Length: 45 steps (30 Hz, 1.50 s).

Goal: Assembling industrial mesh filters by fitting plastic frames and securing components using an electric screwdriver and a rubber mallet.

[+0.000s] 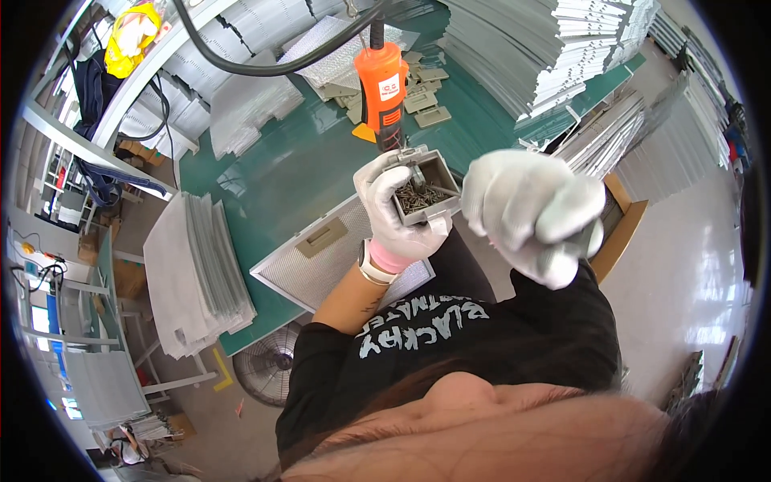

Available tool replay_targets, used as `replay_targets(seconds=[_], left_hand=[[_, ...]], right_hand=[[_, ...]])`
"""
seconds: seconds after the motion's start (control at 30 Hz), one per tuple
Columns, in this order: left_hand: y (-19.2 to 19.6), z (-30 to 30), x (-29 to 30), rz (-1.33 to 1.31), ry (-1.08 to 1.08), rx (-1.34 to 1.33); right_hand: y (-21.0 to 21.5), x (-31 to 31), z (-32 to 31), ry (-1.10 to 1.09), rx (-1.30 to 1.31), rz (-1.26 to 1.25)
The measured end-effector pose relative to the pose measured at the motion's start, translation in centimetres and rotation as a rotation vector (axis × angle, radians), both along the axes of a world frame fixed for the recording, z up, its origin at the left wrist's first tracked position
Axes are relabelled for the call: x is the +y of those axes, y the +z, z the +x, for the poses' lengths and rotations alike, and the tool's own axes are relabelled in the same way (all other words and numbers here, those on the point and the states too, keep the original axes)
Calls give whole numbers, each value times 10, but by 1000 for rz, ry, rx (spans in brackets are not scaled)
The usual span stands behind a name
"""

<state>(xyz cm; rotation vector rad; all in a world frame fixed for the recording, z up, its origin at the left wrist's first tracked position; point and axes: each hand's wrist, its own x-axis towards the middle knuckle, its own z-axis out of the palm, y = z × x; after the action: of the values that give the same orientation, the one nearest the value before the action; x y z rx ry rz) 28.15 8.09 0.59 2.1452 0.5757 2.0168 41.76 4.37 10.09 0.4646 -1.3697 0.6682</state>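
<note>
In my gloved left hand [391,210] sits a small grey open box [440,170], gripped by its side and tilted toward me. A heap of small screws [416,198] fills part of it. My right hand [530,210], also in a white glove, is raised just right of the box with its fingers curled in; whatever they hold, if anything, is hidden. Just beyond the box hangs an orange and black power screwdriver [381,90], its lower end hidden behind the box. Below my left hand lies a framed mesh panel [286,267] with a beige recessed plate [323,238] on it.
The green table [269,189] carries beige plastic plates [432,116] and a tall stack of white panels [510,52]. More panels [189,273] lean in a stack at its left edge. A black cable [257,70] loops overhead. A floor fan [269,365] stands below; a cardboard box [622,229] is to the right.
</note>
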Motion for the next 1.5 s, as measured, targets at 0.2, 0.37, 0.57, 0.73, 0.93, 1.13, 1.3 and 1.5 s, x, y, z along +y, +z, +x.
replay_targets(seconds=[0.2,0.37,0.57,0.73,0.93,1.13,1.3,1.5], left_hand=[[5,-1,-6,-2,49,38],[7,1,-5,19,145,109],[-1,4,-17,-28,8,38],[3,0,-10,-3,20,57],[-5,-4,-8,-54,44,20],[1,7,-11,-20,8,-5],[5,-2,-12,61,-37,78],[-8,0,-19,-31,33,101]], right_hand=[[5,8,12,-191,-572,505],[2,14,-1,-289,-387,353],[25,30,5,366,-205,-575],[18,-3,5,60,-58,-163],[-4,-2,-1,39,-245,276],[-7,-3,-8,-166,-316,456],[-13,-5,-2,-167,-389,564],[7,9,0,-73,-424,-84]])
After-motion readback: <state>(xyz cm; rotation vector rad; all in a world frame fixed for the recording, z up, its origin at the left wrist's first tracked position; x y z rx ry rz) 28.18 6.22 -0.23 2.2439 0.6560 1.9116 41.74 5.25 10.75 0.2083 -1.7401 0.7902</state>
